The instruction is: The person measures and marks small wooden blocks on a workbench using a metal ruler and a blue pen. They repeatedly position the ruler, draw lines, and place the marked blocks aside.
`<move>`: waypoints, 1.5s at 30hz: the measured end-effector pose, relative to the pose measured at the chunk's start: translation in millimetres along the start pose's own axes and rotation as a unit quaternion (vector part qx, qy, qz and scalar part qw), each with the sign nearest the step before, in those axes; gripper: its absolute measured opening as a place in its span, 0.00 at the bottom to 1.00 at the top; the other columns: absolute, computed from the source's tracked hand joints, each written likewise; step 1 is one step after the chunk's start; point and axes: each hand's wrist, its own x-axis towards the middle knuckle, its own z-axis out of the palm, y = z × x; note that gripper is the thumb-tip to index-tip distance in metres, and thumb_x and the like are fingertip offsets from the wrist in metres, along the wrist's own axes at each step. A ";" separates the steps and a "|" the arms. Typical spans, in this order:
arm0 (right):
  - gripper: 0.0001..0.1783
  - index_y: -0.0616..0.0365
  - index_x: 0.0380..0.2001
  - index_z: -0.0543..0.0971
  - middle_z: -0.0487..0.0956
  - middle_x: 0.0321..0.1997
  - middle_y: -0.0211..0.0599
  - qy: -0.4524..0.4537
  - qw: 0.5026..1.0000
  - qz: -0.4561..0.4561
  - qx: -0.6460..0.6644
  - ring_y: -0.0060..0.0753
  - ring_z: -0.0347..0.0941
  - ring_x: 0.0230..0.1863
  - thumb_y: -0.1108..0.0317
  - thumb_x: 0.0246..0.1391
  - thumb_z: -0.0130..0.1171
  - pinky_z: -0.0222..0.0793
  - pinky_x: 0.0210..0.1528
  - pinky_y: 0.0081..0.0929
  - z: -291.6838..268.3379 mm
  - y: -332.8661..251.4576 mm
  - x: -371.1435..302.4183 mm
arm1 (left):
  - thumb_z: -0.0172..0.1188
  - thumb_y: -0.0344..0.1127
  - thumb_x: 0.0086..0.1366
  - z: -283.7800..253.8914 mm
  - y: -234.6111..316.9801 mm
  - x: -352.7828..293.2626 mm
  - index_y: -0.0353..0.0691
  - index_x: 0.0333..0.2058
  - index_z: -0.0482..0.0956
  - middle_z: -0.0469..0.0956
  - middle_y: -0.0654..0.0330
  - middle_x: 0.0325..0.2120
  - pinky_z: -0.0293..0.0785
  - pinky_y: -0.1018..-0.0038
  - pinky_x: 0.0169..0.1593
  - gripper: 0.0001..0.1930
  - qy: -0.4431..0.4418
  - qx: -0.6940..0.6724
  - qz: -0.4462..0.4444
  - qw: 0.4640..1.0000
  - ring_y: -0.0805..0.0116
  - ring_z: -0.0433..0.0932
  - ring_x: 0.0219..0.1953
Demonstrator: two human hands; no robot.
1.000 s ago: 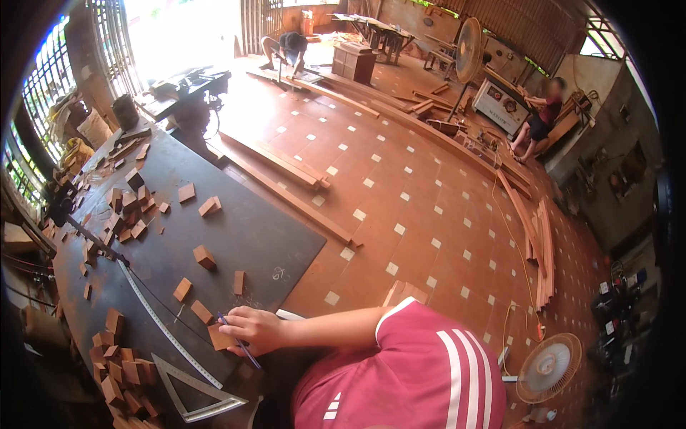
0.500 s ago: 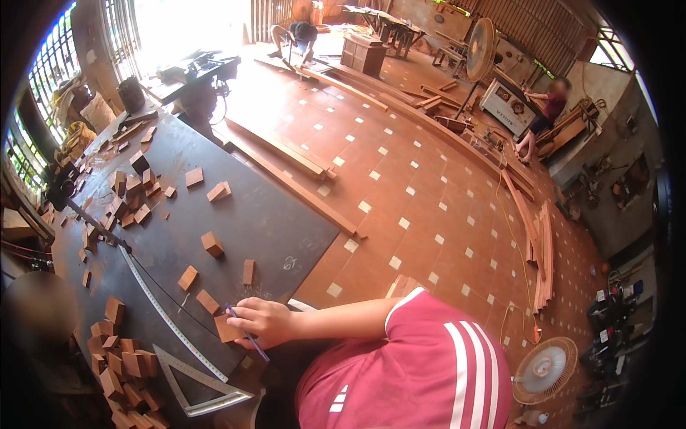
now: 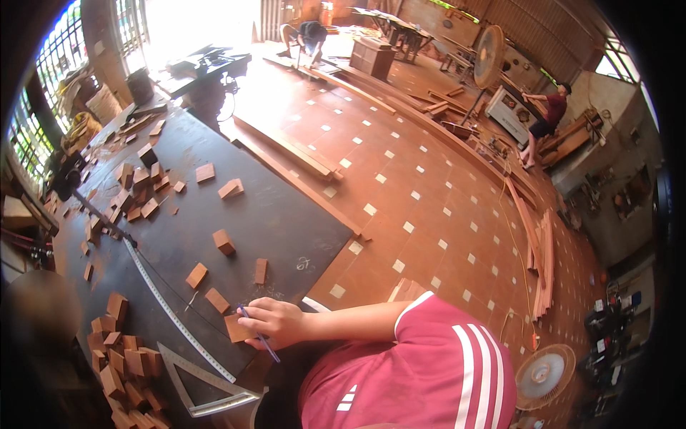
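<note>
Over the wooden block (image 3: 236,331), right hand (image 3: 279,323) palm-down with a pen (image 3: 271,349)

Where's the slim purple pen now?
Head view, below and left of centre: the purple pen is in the right hand, by a brown wooden block.

Head view. The left of your two side-by-side fisheye lenses looks downward and outward from your head; clock positions are taken about the frame's centre. Nearest, just below the lens, your maroon shirt (image 3: 400,357) occupies 5 to 6 o'clock, with your right hand (image 3: 279,323) at 7. The dark bench (image 3: 286,222) spans 7 to 10, the tiled floor (image 3: 414,214) recedes through 12 to 4, and a bright opening (image 3: 200,28) lies well off at 11.
</note>
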 end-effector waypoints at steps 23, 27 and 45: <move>0.25 0.61 0.47 0.82 0.83 0.49 0.46 -0.041 0.999 0.005 -0.027 0.48 0.81 0.48 0.57 0.51 0.74 0.79 0.55 0.39 -2.2 -4.3 10.0 | 0.70 0.45 0.68 -3.1 -37.3 -81.0 0.28 0.67 0.70 0.70 0.42 0.68 0.67 0.59 0.70 0.37 -0.004 -0.141 -0.280 0.950 0.47 0.70 0.69; 0.26 0.61 0.49 0.81 0.83 0.50 0.46 -0.048 0.999 0.009 -0.021 0.48 0.81 0.48 0.58 0.50 0.75 0.80 0.54 0.37 -0.3 -3.2 9.0 | 0.64 0.31 0.67 5.7 -5.8 -96.1 0.29 0.66 0.71 0.74 0.47 0.64 0.72 0.61 0.65 0.30 0.050 -0.333 -0.182 0.924 0.52 0.76 0.63; 0.39 0.63 0.54 0.80 0.81 0.59 0.55 -0.114 0.980 0.097 0.134 0.59 0.80 0.59 0.57 0.41 0.86 0.78 0.61 0.45 -7.4 -6.8 22.2 | 0.61 0.47 0.76 -88.5 162.8 -67.7 0.39 0.42 0.80 0.83 0.59 0.34 0.73 0.74 0.34 0.16 -0.124 -0.717 -0.193 0.658 0.68 0.83 0.35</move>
